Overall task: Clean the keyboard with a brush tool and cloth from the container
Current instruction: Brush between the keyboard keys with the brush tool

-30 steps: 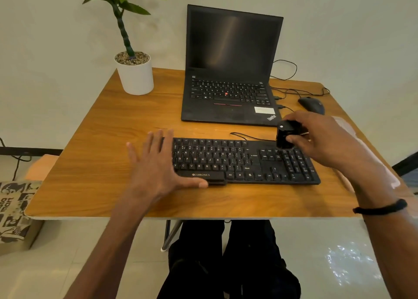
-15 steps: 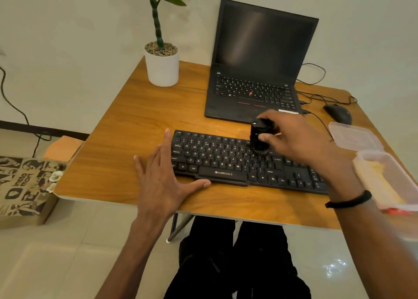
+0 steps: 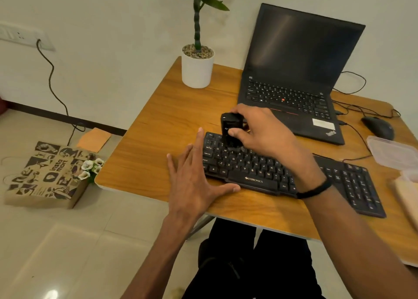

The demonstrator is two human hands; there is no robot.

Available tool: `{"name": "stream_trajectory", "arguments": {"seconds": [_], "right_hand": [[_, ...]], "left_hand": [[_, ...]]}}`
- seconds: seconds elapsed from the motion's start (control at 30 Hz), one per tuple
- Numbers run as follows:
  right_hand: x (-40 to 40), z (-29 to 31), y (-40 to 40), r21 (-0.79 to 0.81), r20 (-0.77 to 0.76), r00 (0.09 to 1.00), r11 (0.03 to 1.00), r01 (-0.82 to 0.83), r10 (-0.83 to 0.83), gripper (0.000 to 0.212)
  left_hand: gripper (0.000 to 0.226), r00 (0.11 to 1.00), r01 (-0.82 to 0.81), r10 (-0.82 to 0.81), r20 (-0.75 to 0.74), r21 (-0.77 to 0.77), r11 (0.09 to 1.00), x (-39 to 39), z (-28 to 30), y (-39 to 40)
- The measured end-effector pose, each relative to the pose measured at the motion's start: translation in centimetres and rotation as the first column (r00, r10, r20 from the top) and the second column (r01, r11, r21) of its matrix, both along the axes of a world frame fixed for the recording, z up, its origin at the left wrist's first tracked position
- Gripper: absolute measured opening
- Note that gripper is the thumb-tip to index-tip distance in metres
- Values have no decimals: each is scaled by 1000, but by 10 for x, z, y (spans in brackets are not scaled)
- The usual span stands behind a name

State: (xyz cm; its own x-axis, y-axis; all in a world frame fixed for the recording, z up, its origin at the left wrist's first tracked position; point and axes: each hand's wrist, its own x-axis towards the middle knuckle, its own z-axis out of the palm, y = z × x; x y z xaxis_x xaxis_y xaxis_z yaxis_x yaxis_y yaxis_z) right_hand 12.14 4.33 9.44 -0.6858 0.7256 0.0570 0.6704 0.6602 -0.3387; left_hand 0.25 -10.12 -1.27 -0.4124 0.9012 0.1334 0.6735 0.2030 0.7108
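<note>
Two hands at work: your right hand point(image 3: 262, 131) grips the brush point(image 3: 230, 131) on the keyboard point(image 3: 260, 169) at its left end; your left hand point(image 3: 194, 181), fingers flat, steadies it on the bench point(image 3: 144, 163). Brushing seems midway; cloth wiping remains.

Black keyboard point(image 3: 267, 169), black brush tool point(image 3: 229, 131), orange-brown woodgrain table point(image 3: 158, 144)

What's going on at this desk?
A person is cleaning a black keyboard on a wooden table. The right hand grips a small black brush tool, standing it on the keys at the keyboard's left end. The left hand lies flat at that end, thumb along the front edge, steadying it. An open laptop sits behind.
</note>
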Motion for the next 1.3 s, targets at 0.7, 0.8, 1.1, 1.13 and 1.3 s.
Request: {"name": "stream_trajectory", "arguments": {"seconds": [0.7,0.8,1.1,1.13,1.3], "right_hand": [[23,-5,11,-70,-197,969,988,139,-150,39],[58,4,11,-32,-121,975,982,185,-187,44],[146,29,23,54,194,924,944,325,-329,50],[150,31,25,84,247,902,935,344,-354,49],[133,39,22,152,156,925,933,326,-348,47]], "left_hand": [[162,999,-45,45,-20,28,999,4,6,-4],[162,999,-40,41,-24,28,999,5,6,-3],[160,997,-59,60,-44,38,998,5,3,-3],[160,997,-59,61,-44,39,998,5,3,-2],[160,997,-57,59,-49,38,998,6,3,-3]]}}
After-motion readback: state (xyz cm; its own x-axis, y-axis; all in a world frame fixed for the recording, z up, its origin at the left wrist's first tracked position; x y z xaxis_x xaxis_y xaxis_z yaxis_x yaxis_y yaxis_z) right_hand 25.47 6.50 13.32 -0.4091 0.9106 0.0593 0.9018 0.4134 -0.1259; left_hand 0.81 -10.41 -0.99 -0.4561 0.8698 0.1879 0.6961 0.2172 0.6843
